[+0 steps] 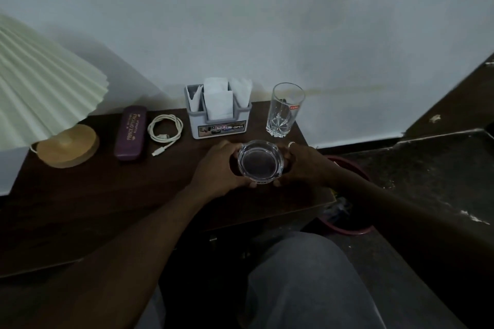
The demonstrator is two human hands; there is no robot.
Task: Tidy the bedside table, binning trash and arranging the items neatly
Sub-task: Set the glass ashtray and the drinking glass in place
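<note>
The glass ashtray (260, 161) lies just in front of the napkin holder (217, 115), cupped between both hands. The left hand (216, 168) curls round its left rim and the right hand (304, 165) round its right rim, fingers on the far side and thumbs on the near edge. Whether its base rests on the bedside table (107, 195) or hangs slightly above it cannot be told.

The step appears to be placing the ashtray neatly. It looks empty, so tipping it into the red bin (352, 222), low to the right of the napkin holder, seems unneeded. To do this well, the person should lower the heavy glass flat and gently, square with the napkin holder's front. The tumbler (284, 109) just right of the napkin holder needs room, since a knuckle could topple it. The coiled cable (165, 129), spectacle case (130, 132) and lamp (66, 145) line up left of the napkin holder.
</note>
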